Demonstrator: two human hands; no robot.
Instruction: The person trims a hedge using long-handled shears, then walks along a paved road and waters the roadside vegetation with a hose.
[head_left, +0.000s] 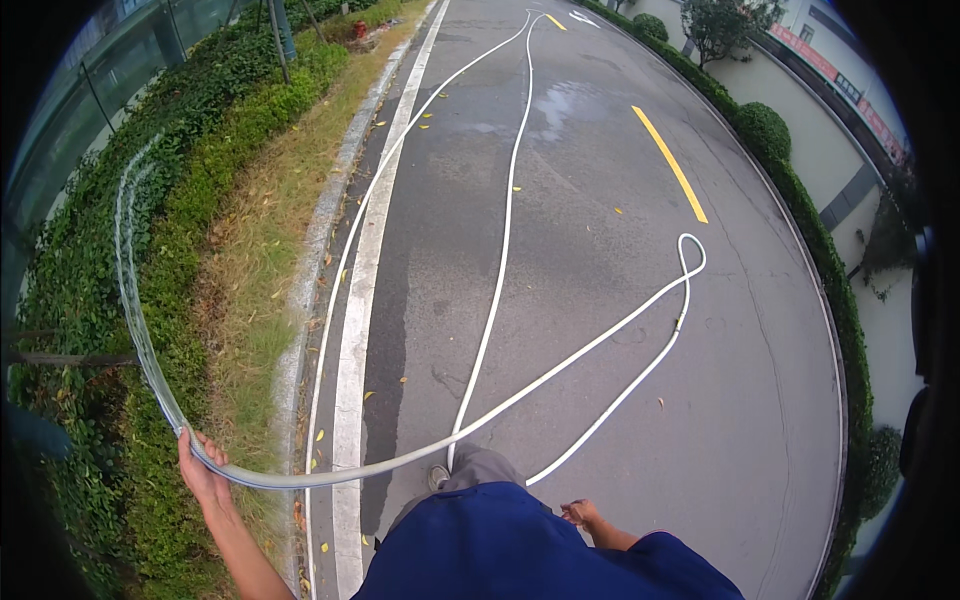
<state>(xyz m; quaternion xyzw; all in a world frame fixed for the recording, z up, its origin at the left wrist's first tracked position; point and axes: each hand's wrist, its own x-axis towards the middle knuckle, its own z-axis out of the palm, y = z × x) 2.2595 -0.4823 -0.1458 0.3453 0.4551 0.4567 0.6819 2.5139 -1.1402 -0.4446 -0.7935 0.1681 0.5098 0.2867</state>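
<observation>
My left hand (201, 466) grips the end of a white garden hose (352, 474), held out to the left over the grass strip. From the hose mouth a stream of water (129, 277) arcs forward onto the leafy hedge (82, 285). Behind my hand the hose sags across my front, runs out to the right, twists into a loop on the asphalt and comes back towards my feet. More of it stretches far up the road in two long lines. Low at my right side, my right hand (580, 513) hangs with fingers partly curled; nothing shows in it.
A stone kerb (330, 202) separates the dry grass (255, 225) from the asphalt road (585, 375). A tree trunk (75, 359) juts in at the left. A red hydrant (360, 29) stands far ahead. Along the right edge run a trimmed hedge (817, 240) and a pale wall (795, 97).
</observation>
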